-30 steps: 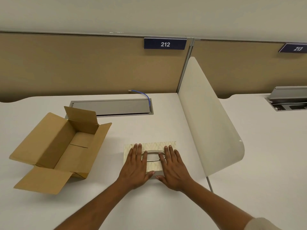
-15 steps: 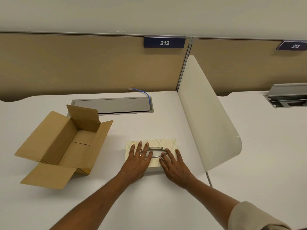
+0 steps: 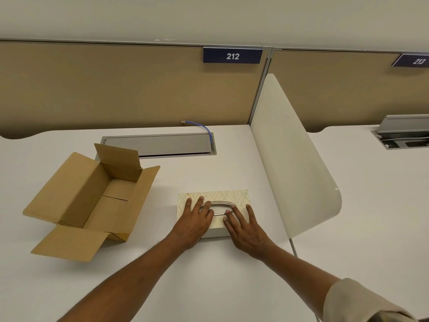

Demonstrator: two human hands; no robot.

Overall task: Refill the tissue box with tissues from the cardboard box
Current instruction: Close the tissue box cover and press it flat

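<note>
Both hands lie palm-down on the lid of the tissue box (image 3: 222, 197), which sits on the desk (image 3: 209, 275) to the right of the open cardboard box (image 3: 92, 201) and just left of the white divider panel (image 3: 294, 170). The left hand (image 3: 193, 223) is spread flat over the tissue box's left half, fingers extended across the metal ring (image 3: 220, 208) of the dispensing slot; it grips nothing. The right hand (image 3: 246, 230) is likewise flat and open. Compared with a second ago, it has slid back toward the near right corner of the tissue box, so that only its fingertips (image 3: 228, 212) now touch the ring, while the left hand has barely shifted. The tissue box itself has kept its place beside the cardboard box. The cardboard box, flaps splayed, shows only bare bottom where visible. Judged from this, the tissues are already inside the tissue box, the lid is being pressed home, and the hands are starting to leave.
</note>
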